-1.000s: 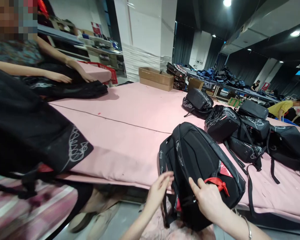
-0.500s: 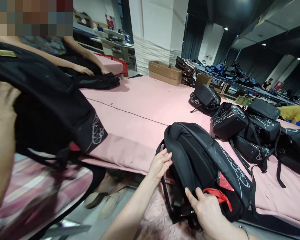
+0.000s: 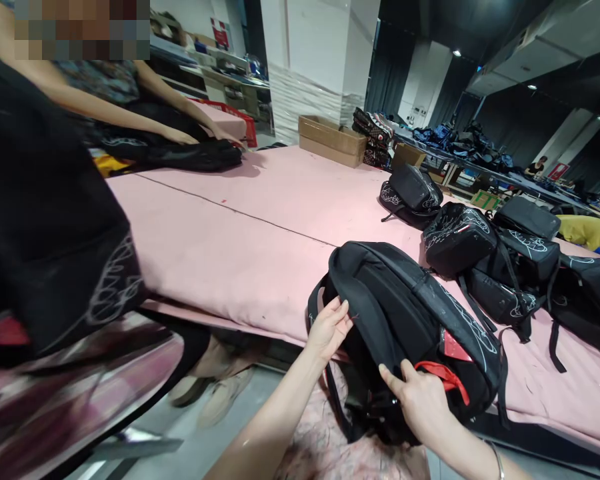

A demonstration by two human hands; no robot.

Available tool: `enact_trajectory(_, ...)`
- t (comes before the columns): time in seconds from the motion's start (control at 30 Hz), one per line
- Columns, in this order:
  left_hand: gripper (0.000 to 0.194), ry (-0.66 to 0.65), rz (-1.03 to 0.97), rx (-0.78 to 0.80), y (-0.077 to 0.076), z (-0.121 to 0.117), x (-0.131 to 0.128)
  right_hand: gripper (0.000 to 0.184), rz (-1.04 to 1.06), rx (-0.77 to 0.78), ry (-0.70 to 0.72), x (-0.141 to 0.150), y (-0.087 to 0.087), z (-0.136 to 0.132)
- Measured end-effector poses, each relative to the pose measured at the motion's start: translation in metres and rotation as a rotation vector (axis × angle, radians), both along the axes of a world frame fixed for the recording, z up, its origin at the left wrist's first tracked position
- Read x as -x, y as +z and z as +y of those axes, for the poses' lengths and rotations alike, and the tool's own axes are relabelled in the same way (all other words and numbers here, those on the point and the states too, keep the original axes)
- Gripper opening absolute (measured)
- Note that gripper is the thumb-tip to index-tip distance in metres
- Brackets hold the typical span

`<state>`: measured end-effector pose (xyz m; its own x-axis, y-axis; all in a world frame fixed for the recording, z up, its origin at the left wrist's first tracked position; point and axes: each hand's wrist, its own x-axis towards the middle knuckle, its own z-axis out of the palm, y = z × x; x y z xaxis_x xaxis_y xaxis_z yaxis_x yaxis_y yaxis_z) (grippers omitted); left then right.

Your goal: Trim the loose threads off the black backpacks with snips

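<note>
Backpack (image 3: 405,287) at table (image 3: 260,267) edge — left hand (image 3: 329,330) pinches its strap (image 3: 364,317); right hand (image 3: 423,400) rests lower down, grip I can't tell. I judge handling unfinished — other bags (image 3: 455,250) lie beyond, out of hand.

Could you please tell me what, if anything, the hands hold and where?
A black backpack: the left hand pinches its shoulder strap; the right hand touches it lower down, grip unclear.

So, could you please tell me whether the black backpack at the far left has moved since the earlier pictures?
Yes: the backpack has shifted left in the view, away from the cardboard box.
</note>
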<state>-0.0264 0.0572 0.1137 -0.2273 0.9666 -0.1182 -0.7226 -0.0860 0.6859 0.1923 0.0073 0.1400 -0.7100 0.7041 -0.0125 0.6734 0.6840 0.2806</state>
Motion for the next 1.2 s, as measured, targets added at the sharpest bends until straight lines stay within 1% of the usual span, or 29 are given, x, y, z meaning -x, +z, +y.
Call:
enact_trajectory(0.03, 0.021, 0.018, 0.025, 0.009, -0.001, -0.001, -0.003, 0.058, -0.004, 0.003, -0.012, 0.001, 0.000, 0.001)
enact_trajectory(0.1, 0.025, 0.055, 0.099, 0.029, -0.003, -0.004, -0.009, 0.056, -0.008, 0.006, -0.024, 0.001, 0.001, 0.002)
enact_trajectory(0.17, 0.029, 0.094, 0.211, 0.060, -0.007, -0.007, -0.015, 0.055, -0.011, 0.003, -0.025, 0.002, 0.001, 0.003)
enact_trajectory(0.23, 0.029, 0.134, 0.344, 0.105, -0.010, -0.010, -0.017, 0.055, -0.013, -0.006, -0.023, 0.002, 0.000, 0.003)
enact_trajectory(0.33, 0.026, 0.251, 0.493, 0.164, -0.013, -0.016, -0.008, 0.055, -0.001, -0.021, -0.015, 0.002, -0.002, 0.003)
enact_trajectory(0.4, 0.026, 0.383, 0.543, 0.186, -0.014, -0.019, 0.007, 0.057, 0.025, -0.001, -0.013, 0.000, 0.001, 0.003)
enact_trajectory(0.47, 0.018, 0.516, 0.577, 0.183, -0.012, -0.021, 0.025, 0.064, 0.085, 0.078, -0.009, -0.004, 0.010, 0.006)
enact_trajectory(0.5, 0.020, 0.563, 0.605, 0.169, -0.010, -0.021, 0.034, 0.067, 0.138, 0.150, 0.007, -0.007, 0.018, 0.007)
enact_trajectory(0.57, 0.050, 0.607, 0.735, 0.114, -0.007, -0.019, 0.048, 0.067, 0.296, 0.358, 0.072, -0.017, 0.036, 0.011)
enact_trajectory(0.6, 0.062, 0.606, 0.836, 0.075, -0.004, -0.016, 0.053, 0.062, 0.406, 0.470, 0.101, -0.024, 0.046, 0.012)
enact_trajectory(0.63, 0.068, 0.590, 0.952, 0.027, -0.002, -0.012, 0.056, 0.056, 0.526, 0.580, 0.120, -0.032, 0.055, 0.014)
enact_trajectory(0.7, 0.067, 0.521, 1.155, -0.099, 0.005, -0.003, 0.059, 0.043, 0.771, 0.758, 0.114, -0.054, 0.068, 0.017)
enact_trajectory(0.73, 0.066, 0.474, 1.194, -0.173, 0.008, 0.002, 0.058, 0.040, 0.885, 0.817, 0.097, -0.066, 0.071, 0.019)
enact_trajectory(0.8, 0.064, 0.382, 1.170, -0.302, 0.016, 0.010, 0.055, 0.042, 1.089, 0.874, 0.054, -0.094, 0.072, 0.024)
enact_trajectory(0.83, 0.061, 0.348, 1.131, -0.342, 0.020, 0.013, 0.052, 0.043, 1.201, 0.853, 0.019, -0.107, 0.071, 0.027)
enact_trajectory(0.87, 0.056, 0.324, 1.090, -0.363, 0.024, 0.016, 0.048, 0.041, 1.338, 0.795, -0.033, -0.120, 0.070, 0.032)
enact_trajectory(0.93, 0.045, 0.290, 1.030, -0.357, 0.035, 0.022, 0.040, 0.032, 1.639, 0.617, -0.179, -0.141, 0.070, 0.043)
enact_trajectory(1.0, 0.037, 0.243, 0.980, -0.325, 0.048, 0.031, 0.033, 0.026, 1.861, 0.491, -0.325, -0.153, 0.073, 0.056)
enact_trajectory(1.03, 0.032, 0.200, 0.952, -0.304, 0.055, 0.038, 0.030, 0.027, 1.913, 0.489, -0.385, -0.156, 0.075, 0.063)
enact_trajectory(1.07, 0.028, 0.142, 0.925, -0.278, 0.062, 0.046, 0.027, 0.031, 1.930, 0.528, -0.437, -0.157, 0.077, 0.070)
enact_trajectory(1.1, 0.025, 0.073, 0.898, -0.248, 0.068, 0.055, 0.025, 0.035, 1.920, 0.602, -0.476, -0.156, 0.078, 0.077)
enact_trajectory(1.13, 0.026, -0.007, 0.870, -0.213, 0.072, 0.064, 0.023, 0.038, 1.899, 0.689, -0.507, -0.154, 0.078, 0.084)
enact_trajectory(1.2, 0.036, -0.165, 0.807, -0.136, 0.077, 0.080, 0.019, 0.040, 1.836, 0.867, -0.533, -0.151, 0.074, 0.096)
